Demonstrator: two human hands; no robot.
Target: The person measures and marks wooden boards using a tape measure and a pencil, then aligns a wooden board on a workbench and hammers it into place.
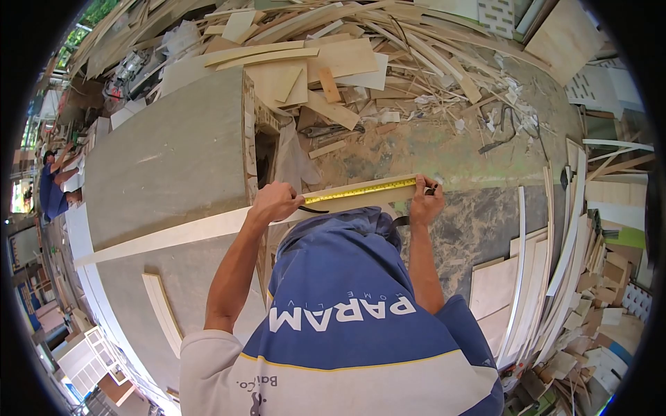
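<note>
We have the measuring tape [361,189] at the middle of the view, stretched between our two hands along a long pale strip [173,237]. Our left hand [276,202], at nine o'clock, is closed with the fingers curled together around the tape's near end; whether the case sits inside, we cannot tell. Our right hand [427,197], at three o'clock, pinches the far end between thumb and fingers, beside something small and dark.

We judge the tape light and springy, stiff while flat and taut but quick to buckle if twisted, with thin edges best taken lightly. The strip looks like wood (we go by colour alone), so it should be light, stiff across its width and inclined to flex along its length; we would hold it by both edges, well apart.

The strip slants from between eight and nine o'clock up to between two and three, crossing a smooth grey panel [166,152] at ten o'clock. A short pale offcut [163,312] lies at eight. At twelve, a scrap heap [347,55] of boards and slivers spreads over dusty ground; towards four, long pale lengths [517,277] stand in a row. Far off at nine, a co-worker [50,191] in blue bends forward.
</note>
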